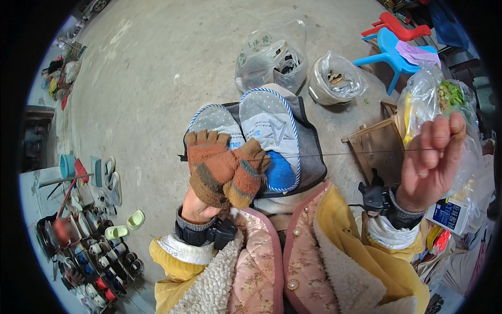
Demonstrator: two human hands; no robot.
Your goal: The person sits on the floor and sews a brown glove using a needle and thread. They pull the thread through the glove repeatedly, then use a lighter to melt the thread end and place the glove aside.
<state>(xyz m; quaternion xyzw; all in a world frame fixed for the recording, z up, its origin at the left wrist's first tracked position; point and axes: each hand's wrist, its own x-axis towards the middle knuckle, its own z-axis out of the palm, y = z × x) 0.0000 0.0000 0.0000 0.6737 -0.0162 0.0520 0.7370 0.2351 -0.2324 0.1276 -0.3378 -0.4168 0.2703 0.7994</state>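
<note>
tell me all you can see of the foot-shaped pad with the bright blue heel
The foot-shaped pad looks like soft cloth, edged in blue-and-white stripes. Its toe is grey with white dots; the pale middle has lettering and a pointed V-shaped outline. It lies toe away from the person, on dark grey cloth, beside a similar pad. A brown glove overlaps its lower left. A thread crosses over it; contact is unclear.

The right hand [430, 163] is raised, pinching; the left hand [197, 208] (mostly covered) perhaps curls.
</note>
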